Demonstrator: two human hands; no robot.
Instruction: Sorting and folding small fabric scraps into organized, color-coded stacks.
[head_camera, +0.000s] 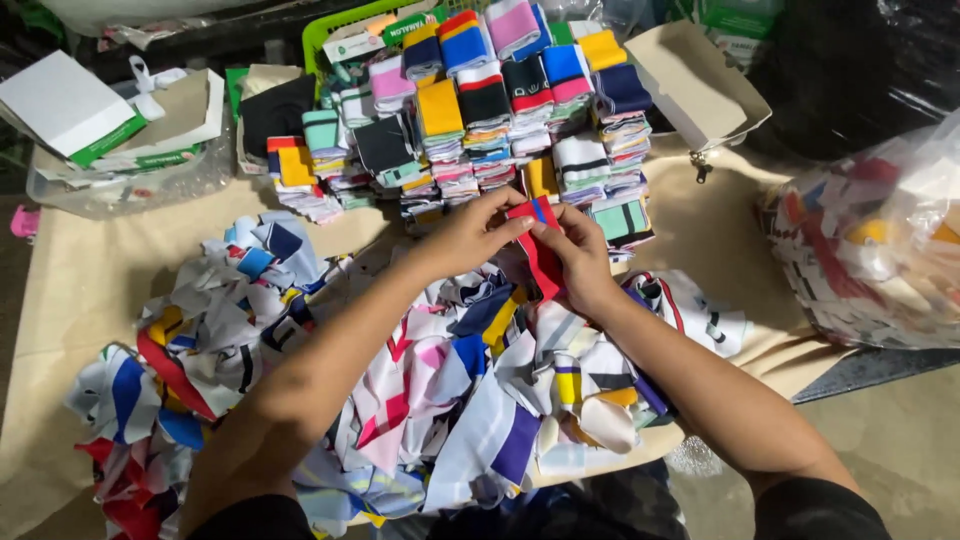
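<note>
Loose cloth pieces (430, 400) lie below; both hands' fingers (510, 228) pinch red strip (541, 255).

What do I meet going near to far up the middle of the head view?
Loose cloth pile → left hand and right hand holding a red piece → folded stacks → green basket.

Two hands (470, 238) (580, 255), one green basket (322, 35), one clear bag (880, 250) — socks beyond counting.
</note>
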